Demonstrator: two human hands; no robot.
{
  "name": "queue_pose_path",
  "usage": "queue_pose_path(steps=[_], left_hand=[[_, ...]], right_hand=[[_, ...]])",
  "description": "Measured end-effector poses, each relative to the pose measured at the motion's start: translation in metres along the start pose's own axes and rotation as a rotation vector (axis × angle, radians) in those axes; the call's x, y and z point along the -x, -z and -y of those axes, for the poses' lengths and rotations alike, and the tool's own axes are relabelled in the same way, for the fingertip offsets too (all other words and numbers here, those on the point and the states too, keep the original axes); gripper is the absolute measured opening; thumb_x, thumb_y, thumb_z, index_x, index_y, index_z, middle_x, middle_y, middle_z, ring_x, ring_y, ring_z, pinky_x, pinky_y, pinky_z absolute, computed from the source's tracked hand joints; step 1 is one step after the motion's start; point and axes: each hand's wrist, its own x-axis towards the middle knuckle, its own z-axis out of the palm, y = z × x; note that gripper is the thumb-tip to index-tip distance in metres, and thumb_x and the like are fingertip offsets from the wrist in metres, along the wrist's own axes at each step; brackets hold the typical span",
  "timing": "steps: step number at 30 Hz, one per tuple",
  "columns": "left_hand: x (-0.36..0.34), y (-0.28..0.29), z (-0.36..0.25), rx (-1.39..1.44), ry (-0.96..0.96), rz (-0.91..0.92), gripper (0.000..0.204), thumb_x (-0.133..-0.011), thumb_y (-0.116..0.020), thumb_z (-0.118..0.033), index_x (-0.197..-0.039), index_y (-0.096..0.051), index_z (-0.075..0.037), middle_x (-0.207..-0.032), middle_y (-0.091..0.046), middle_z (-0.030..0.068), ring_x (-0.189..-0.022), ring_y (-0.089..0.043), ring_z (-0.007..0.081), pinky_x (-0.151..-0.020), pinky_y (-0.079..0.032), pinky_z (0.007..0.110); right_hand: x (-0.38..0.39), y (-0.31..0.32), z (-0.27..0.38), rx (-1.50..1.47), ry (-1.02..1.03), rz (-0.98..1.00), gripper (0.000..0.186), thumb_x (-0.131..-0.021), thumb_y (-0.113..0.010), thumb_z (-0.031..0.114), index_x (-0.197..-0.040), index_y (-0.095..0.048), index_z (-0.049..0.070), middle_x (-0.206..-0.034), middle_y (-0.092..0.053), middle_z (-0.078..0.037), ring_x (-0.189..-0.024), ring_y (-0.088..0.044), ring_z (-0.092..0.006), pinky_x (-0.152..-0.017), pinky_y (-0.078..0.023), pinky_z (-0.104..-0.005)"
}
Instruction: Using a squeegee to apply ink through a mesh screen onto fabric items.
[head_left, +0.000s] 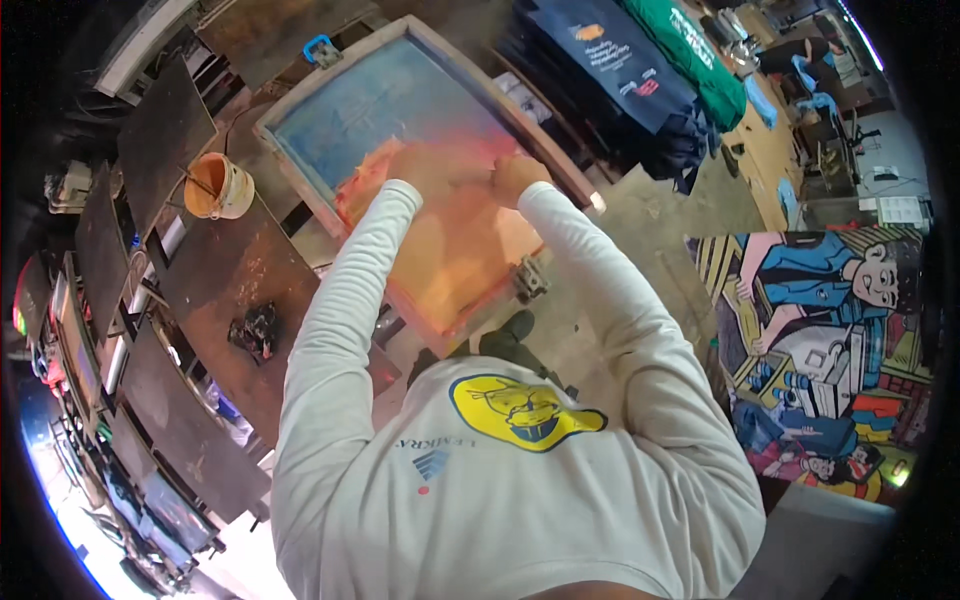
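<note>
In front of me lies a wooden-framed printing screen, its mesh blue at the far end and smeared orange and red toward me. Over the middle of the mesh, my left hand is closed, its outline blurring into the orange. My right hand is curled into a grip beside it, near the frame's right rail. Whatever the two hands hold is hidden by the fingers and the ink colour. A blue clamp sits on the far left edge, and a metal hinge clamp is at the near right.
Dark flat boards stretch along the left, one carrying an ink-stained bucket and a crumpled black lump. Navy garments and a green one lie stacked at the far right. A painted cartoon panel stands at right.
</note>
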Motion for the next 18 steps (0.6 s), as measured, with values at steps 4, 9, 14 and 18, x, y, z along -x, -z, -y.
queue_pose_path(steps=[4,9,14,18], left_hand=[[0.035,-0.022,0.01,0.009,-0.11,-0.111,0.039,-0.066,-0.081,-0.042,-0.085,-0.069,-0.01,-0.084,-0.07,0.0157,-0.081,-0.068,0.0348,-0.074,-0.054,0.047],[0.059,-0.025,0.013,0.009,-0.098,0.104,0.034,-0.067,-0.081,-0.037,-0.084,-0.069,-0.011,-0.083,-0.07,0.016,-0.081,-0.068,0.0351,-0.073,-0.053,0.046],[0.003,-0.003,0.005,0.027,-0.379,0.017,0.036,-0.064,-0.083,-0.037,-0.085,-0.069,-0.011,-0.083,-0.07,0.0153,-0.082,-0.068,0.0353,-0.075,-0.053,0.047],[-0.062,-0.018,-0.029,-0.185,-0.395,0.126,0.034,-0.064,-0.082,-0.036,-0.087,-0.07,-0.013,-0.086,-0.071,0.0133,-0.084,-0.068,0.0346,-0.076,-0.054,0.046]], right_hand=[[0.047,-0.039,0.013,-0.074,-0.008,-0.008,0.028,-0.084,-0.06,0.029,-0.093,-0.07,0.005,-0.09,-0.071,-0.02,-0.086,-0.07,-0.0369,-0.078,-0.056,-0.0468],[0.094,-0.045,0.034,-0.206,-0.094,-0.025,0.025,-0.079,-0.062,0.026,-0.092,-0.07,0.005,-0.086,-0.07,-0.022,-0.082,-0.069,-0.0386,-0.076,-0.055,-0.0467],[0.08,-0.04,0.005,-0.272,-0.072,-0.049,0.03,-0.08,-0.064,0.031,-0.09,-0.067,0.002,-0.085,-0.07,-0.023,-0.082,-0.068,-0.0403,-0.078,-0.054,-0.0482],[0.091,-0.031,-0.017,-0.289,-0.235,-0.154,0.042,-0.083,-0.067,0.044,-0.089,-0.068,0.002,-0.084,-0.069,-0.024,-0.085,-0.068,-0.0412,-0.078,-0.053,-0.0504]])
